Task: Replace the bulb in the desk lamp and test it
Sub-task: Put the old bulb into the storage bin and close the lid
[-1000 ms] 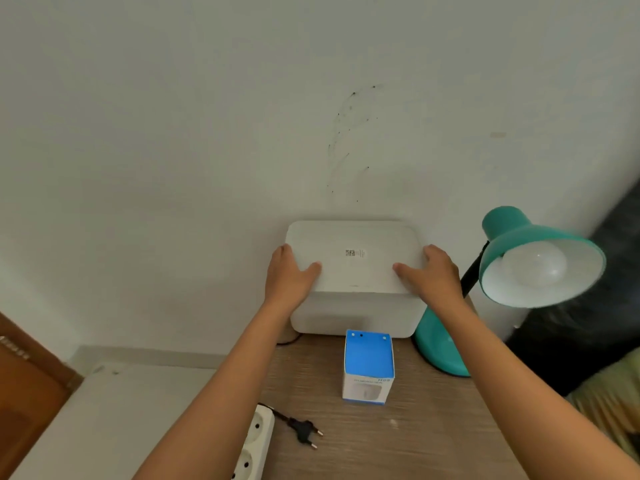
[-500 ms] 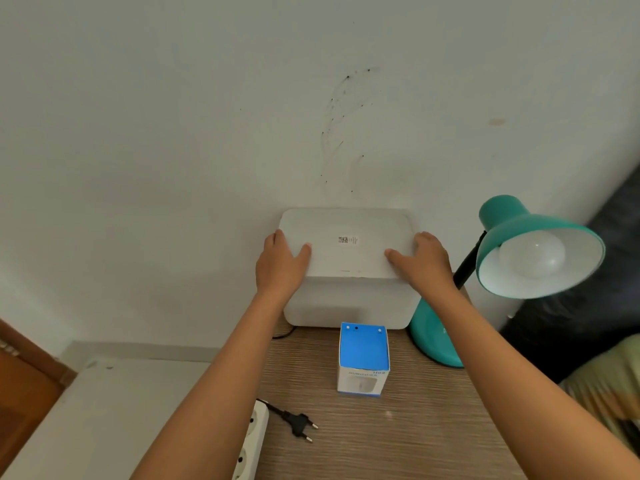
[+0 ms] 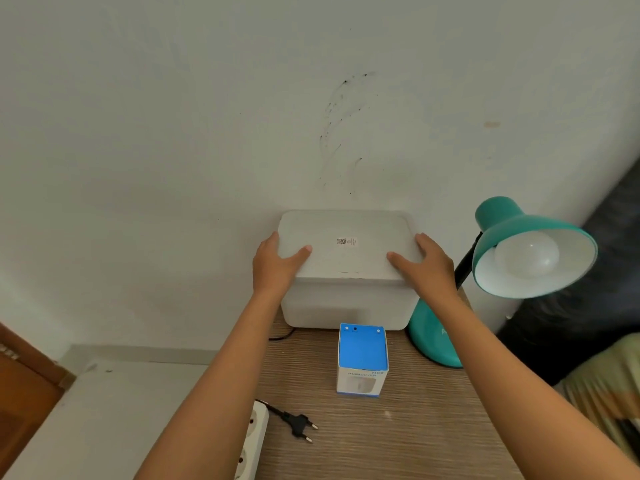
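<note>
A teal desk lamp (image 3: 512, 233) stands at the right on the wooden table (image 3: 415, 427), its shade tilted toward me with a white bulb (image 3: 528, 256) in it. A blue and white bulb box (image 3: 362, 360) stands upright in the middle. The lamp's black plug (image 3: 299, 424) lies loose beside a white power strip (image 3: 251, 441). My left hand (image 3: 277, 265) and my right hand (image 3: 427, 263) grip the two sides of the lid of a white foam box (image 3: 346, 268) against the wall.
The white wall (image 3: 242, 116) rises right behind the foam box. A white surface (image 3: 104, 410) lies left of the table, with a brown wooden panel (image 3: 24, 393) beyond it. Dark fabric (image 3: 588, 306) and a striped cloth (image 3: 609, 386) sit at the right.
Both hands stay on the foam box lid in all frames. The view has tilted a little, so everything sits slightly higher in the frame. The lid's front edge now shows a thin gap.
</note>
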